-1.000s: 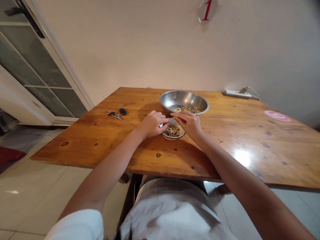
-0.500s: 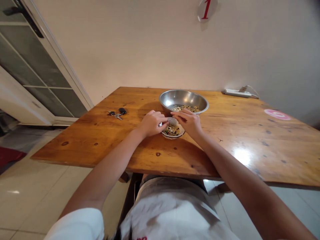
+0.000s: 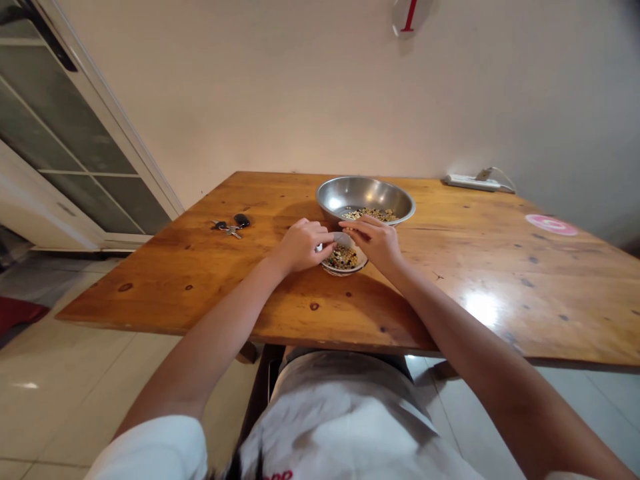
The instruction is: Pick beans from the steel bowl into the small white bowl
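A small patterned bowl [image 3: 345, 272] stands near the middle of the table, with mixed beans and grains [image 3: 343, 256] inside. My left hand [image 3: 305, 245] is closed at its left rim, the thumb and fingers curled against the edge. Over the far right rim, my right hand [image 3: 376, 240] is closed in a pinch; whatever lies between its fingertips is too small to make out. Just behind both hands sits a wide steel basin [image 3: 397, 195], holding more mixed beans and grains [image 3: 373, 215] on its bottom.
On the wooden table [image 3: 190, 260], a bunch of keys [image 3: 233, 227] lies to the left. A white power strip [image 3: 473, 182] is at the back right, nearer the wall than a round pink sticker [image 3: 551, 225]. A small twig-like scrap [image 3: 438, 275] lies right of my right forearm.
The view has shifted slightly. Both hands keep nearly the same place at the bowl, with only small finger movement.
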A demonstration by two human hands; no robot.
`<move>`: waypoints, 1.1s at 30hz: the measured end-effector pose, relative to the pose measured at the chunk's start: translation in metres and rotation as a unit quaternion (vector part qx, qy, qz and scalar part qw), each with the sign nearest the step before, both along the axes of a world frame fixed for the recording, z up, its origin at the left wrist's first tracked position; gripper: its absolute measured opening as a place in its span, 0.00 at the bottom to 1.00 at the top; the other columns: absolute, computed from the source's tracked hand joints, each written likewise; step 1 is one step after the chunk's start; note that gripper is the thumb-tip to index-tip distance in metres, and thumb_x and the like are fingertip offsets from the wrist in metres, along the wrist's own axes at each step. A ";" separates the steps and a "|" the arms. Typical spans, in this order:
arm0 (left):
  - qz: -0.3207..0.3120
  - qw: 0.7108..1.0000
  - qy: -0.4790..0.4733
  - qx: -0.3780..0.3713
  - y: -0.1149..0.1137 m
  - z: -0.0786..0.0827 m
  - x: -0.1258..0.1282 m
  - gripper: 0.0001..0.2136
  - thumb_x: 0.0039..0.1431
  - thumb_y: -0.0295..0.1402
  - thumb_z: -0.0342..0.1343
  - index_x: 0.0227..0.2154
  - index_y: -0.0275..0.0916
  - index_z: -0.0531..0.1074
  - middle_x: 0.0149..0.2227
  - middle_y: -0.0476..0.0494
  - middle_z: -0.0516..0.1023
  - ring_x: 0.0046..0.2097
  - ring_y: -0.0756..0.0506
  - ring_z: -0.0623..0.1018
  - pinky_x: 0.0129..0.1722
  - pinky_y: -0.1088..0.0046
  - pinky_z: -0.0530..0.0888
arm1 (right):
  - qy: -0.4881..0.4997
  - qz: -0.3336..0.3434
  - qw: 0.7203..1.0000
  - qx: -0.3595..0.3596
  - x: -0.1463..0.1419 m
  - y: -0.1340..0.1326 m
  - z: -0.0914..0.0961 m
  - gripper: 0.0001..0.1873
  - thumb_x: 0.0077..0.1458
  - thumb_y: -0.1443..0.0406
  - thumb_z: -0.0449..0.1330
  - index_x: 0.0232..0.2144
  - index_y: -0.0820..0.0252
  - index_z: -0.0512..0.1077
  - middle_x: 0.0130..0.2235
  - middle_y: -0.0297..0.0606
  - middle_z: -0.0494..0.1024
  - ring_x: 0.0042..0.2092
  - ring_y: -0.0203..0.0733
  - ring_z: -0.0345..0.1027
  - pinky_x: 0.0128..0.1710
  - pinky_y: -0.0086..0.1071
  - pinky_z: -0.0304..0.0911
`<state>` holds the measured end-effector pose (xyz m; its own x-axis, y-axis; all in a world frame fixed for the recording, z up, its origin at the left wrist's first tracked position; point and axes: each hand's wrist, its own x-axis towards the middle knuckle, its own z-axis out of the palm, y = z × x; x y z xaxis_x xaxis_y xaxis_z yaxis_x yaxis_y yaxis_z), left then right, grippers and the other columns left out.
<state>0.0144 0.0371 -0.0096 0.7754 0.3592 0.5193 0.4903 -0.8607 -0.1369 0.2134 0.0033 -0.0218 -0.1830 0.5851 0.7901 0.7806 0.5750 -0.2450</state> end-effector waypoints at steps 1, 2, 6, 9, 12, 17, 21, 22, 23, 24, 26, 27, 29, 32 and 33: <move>0.001 1.000 0.000 -0.001 0.000 0.000 0.000 0.12 0.62 0.36 0.46 0.30 0.40 0.73 0.28 0.48 0.75 0.34 0.47 0.71 0.37 0.68 0.61 | 0.000 -0.001 1.000 -0.002 0.000 0.000 0.000 0.12 0.58 0.66 0.55 0.39 0.52 0.79 0.32 0.35 0.78 0.31 0.35 0.71 0.30 0.29 0.62; 0.001 1.000 0.001 -0.002 0.000 0.000 0.000 0.12 0.62 0.36 0.46 0.30 0.40 0.73 0.28 0.48 0.75 0.34 0.47 0.71 0.37 0.68 0.61 | 0.001 -0.003 1.000 -0.005 0.000 0.000 0.000 0.12 0.58 0.66 0.55 0.39 0.51 0.79 0.33 0.35 0.78 0.31 0.35 0.71 0.30 0.29 0.62; 0.001 1.000 -0.001 -0.003 0.001 -0.001 0.000 0.12 0.62 0.36 0.46 0.28 0.39 0.72 0.27 0.48 0.75 0.34 0.48 0.71 0.37 0.68 0.61 | -0.003 -0.003 1.000 -0.014 0.000 -0.001 0.001 0.12 0.58 0.66 0.55 0.39 0.51 0.78 0.32 0.35 0.78 0.31 0.35 0.70 0.31 0.29 0.62; -0.001 1.000 -0.002 -0.002 0.002 -0.001 0.000 0.11 0.62 0.36 0.47 0.29 0.39 0.72 0.27 0.49 0.75 0.33 0.48 0.71 0.36 0.69 0.61 | -0.011 -0.002 1.000 -0.010 0.000 0.000 0.000 0.12 0.59 0.65 0.55 0.39 0.52 0.78 0.31 0.35 0.77 0.30 0.35 0.69 0.31 0.29 0.62; 0.000 1.000 -0.007 0.000 0.001 -0.001 0.000 0.12 0.62 0.36 0.47 0.29 0.39 0.72 0.26 0.49 0.75 0.33 0.48 0.71 0.36 0.69 0.62 | -0.020 0.001 1.000 0.005 0.000 0.001 -0.002 0.12 0.59 0.65 0.55 0.40 0.55 0.78 0.31 0.36 0.78 0.31 0.36 0.70 0.32 0.29 0.63; 0.006 1.000 -0.010 0.001 0.000 -0.001 0.001 0.13 0.63 0.36 0.46 0.28 0.39 0.72 0.26 0.48 0.74 0.32 0.48 0.71 0.36 0.68 0.62 | -0.045 -0.007 0.999 0.008 -0.001 0.000 -0.002 0.12 0.59 0.65 0.55 0.41 0.53 0.78 0.34 0.36 0.79 0.33 0.36 0.71 0.31 0.28 0.63; 0.008 1.000 -0.012 0.002 -0.001 0.000 0.001 0.13 0.63 0.36 0.46 0.28 0.39 0.72 0.25 0.48 0.74 0.32 0.48 0.71 0.36 0.69 0.62 | -0.057 -0.014 0.998 0.011 -0.001 -0.001 0.000 0.13 0.60 0.64 0.54 0.41 0.54 0.78 0.34 0.37 0.79 0.32 0.36 0.71 0.31 0.28 0.63; 0.010 1.000 -0.011 0.002 -0.001 0.000 0.001 0.13 0.63 0.36 0.46 0.28 0.39 0.72 0.25 0.48 0.74 0.32 0.48 0.71 0.36 0.68 0.62 | -0.060 -0.017 0.998 0.013 -0.001 -0.001 0.000 0.13 0.60 0.64 0.54 0.42 0.54 0.78 0.34 0.37 0.79 0.32 0.36 0.71 0.31 0.28 0.63; 0.010 1.000 -0.010 0.003 -0.001 0.000 0.001 0.13 0.63 0.36 0.46 0.28 0.39 0.73 0.26 0.47 0.74 0.32 0.48 0.71 0.35 0.68 0.61 | -0.065 -0.020 0.998 0.016 -0.001 -0.001 0.000 0.13 0.60 0.64 0.54 0.42 0.54 0.78 0.34 0.37 0.79 0.33 0.36 0.72 0.31 0.28 0.63; 0.011 1.000 -0.009 0.004 -0.001 0.000 0.001 0.13 0.63 0.36 0.46 0.28 0.39 0.73 0.26 0.47 0.74 0.32 0.48 0.71 0.35 0.68 0.61 | -0.069 -0.026 0.997 0.019 -0.001 -0.001 0.000 0.13 0.60 0.64 0.54 0.42 0.54 0.78 0.34 0.37 0.79 0.33 0.37 0.72 0.30 0.28 0.63; 0.011 1.000 -0.007 0.004 -0.001 0.000 0.001 0.13 0.63 0.36 0.46 0.29 0.39 0.73 0.26 0.48 0.75 0.32 0.47 0.71 0.36 0.68 0.61 | -0.077 -0.035 0.996 0.028 0.001 0.000 0.000 0.13 0.60 0.63 0.55 0.42 0.54 0.78 0.34 0.37 0.79 0.32 0.37 0.72 0.28 0.28 0.62; 0.012 1.000 -0.008 0.003 -0.001 -0.001 0.001 0.13 0.63 0.36 0.46 0.29 0.39 0.73 0.26 0.48 0.75 0.32 0.47 0.71 0.36 0.68 0.61 | -0.079 -0.036 0.996 0.032 0.001 0.001 0.000 0.13 0.60 0.63 0.55 0.42 0.54 0.78 0.34 0.37 0.79 0.32 0.37 0.72 0.28 0.28 0.61; 0.015 1.000 -0.013 -0.001 0.000 -0.001 0.001 0.13 0.63 0.36 0.46 0.29 0.39 0.73 0.26 0.48 0.75 0.32 0.48 0.71 0.36 0.68 0.61 | -0.077 -0.034 0.996 0.039 0.003 0.002 0.000 0.13 0.59 0.63 0.56 0.43 0.55 0.78 0.32 0.37 0.79 0.31 0.36 0.71 0.27 0.28 0.60; 0.018 1.000 -0.024 -0.003 0.000 -0.001 0.001 0.13 0.63 0.36 0.46 0.28 0.39 0.73 0.26 0.48 0.75 0.32 0.48 0.71 0.37 0.68 0.61 | -0.058 -0.038 0.997 0.038 0.005 0.004 -0.001 0.12 0.59 0.62 0.56 0.42 0.54 0.78 0.31 0.35 0.78 0.29 0.35 0.70 0.28 0.27 0.61; 0.018 0.999 -0.028 -0.002 0.000 -0.001 0.001 0.13 0.63 0.36 0.46 0.28 0.39 0.73 0.26 0.48 0.75 0.32 0.48 0.71 0.37 0.68 0.61 | -0.052 -0.038 0.997 0.036 0.006 0.005 -0.001 0.12 0.59 0.62 0.57 0.42 0.53 0.78 0.30 0.34 0.77 0.29 0.35 0.69 0.28 0.27 0.60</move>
<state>0.0151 0.0369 -0.0106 0.7322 0.3890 0.5591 0.5278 -0.8429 -0.1048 0.2191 0.0080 -0.0223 -0.2226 0.5423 0.8102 0.8417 0.5262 -0.1210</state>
